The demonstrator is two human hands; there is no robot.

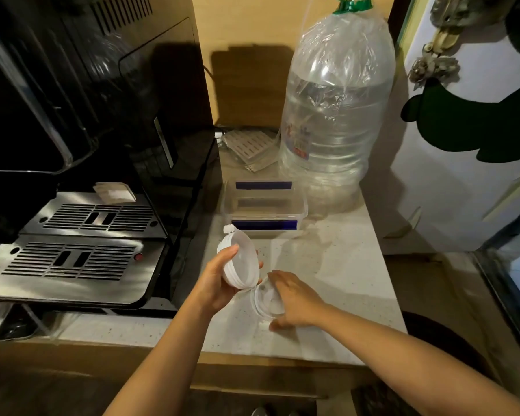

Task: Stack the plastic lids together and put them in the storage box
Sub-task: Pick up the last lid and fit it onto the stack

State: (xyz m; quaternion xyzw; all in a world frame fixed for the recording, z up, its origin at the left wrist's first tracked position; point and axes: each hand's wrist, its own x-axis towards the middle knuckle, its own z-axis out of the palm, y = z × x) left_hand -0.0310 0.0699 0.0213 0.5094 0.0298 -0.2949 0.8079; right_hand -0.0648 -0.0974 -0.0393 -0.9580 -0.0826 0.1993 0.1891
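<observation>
My left hand [215,280] grips a small stack of round translucent white plastic lids [243,261], tilted on edge above the counter, its hollow side facing right. My right hand [294,300] closes around another single clear lid [266,300] just below and to the right of the stack, close to the counter; its rim nearly touches the stack. Beyond both hands, the clear storage box [264,207] with blue clip handles stands open on the counter, and I see no lids inside it.
A large water jug [336,109] wrapped in plastic stands behind the box at the right. A black coffee machine with metal drip trays [81,244] fills the left. A plastic-wrapped white grille [248,144] lies behind the box. The speckled counter [336,265] ends at the right and front.
</observation>
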